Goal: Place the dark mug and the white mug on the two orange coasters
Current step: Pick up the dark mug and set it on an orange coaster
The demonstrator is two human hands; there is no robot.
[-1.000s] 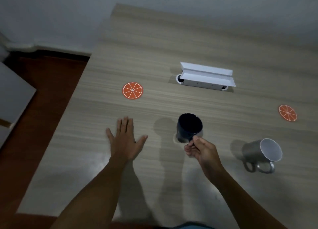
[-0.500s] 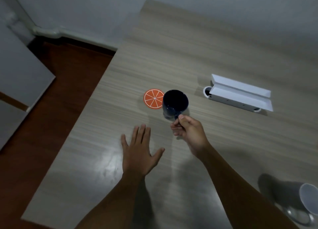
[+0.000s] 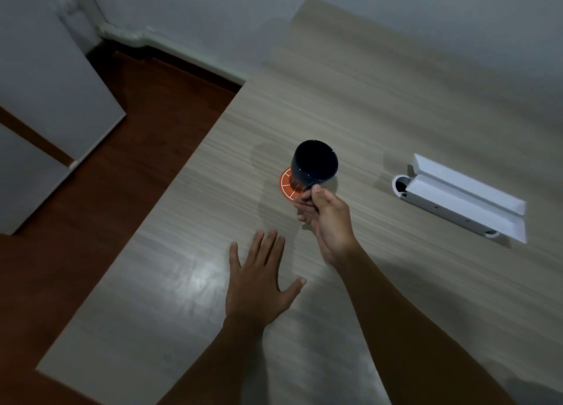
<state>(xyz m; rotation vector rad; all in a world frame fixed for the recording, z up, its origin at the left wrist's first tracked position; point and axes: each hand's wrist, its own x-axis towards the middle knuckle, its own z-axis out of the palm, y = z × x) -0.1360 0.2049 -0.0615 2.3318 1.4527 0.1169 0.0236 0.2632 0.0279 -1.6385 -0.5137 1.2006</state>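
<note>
Dark blue glaze fills most of what I see at the grip: the right hand is pinched on the handle of the dark mug, thumb on top and fingers curled under, and the handle itself is mostly hidden by those fingers. I read the mug as upright with a slight lean, mouth open toward the camera, inside looking empty. It sits over the orange coaster, covering the far right part of it; I cannot tell whether the base is touching the coaster or hovering just above it. The left hand holds nothing, fingers spread, palm down, flat on or just over the table nearer to me. Further right, well apart from the mug, lies a long white box with its lid open. My judgement on progress: the first placement is in hand but not finished, since the fingers have not let go and the mug looks off-centre toward the coaster's right edge. The white mug and the second coaster are out of view, so I cannot confirm their state; that second placement should be counted as left to do. Writing: none readable. The coaster carries only pale spoke lines like a citrus slice; mug and box show no label I can make out.
</note>
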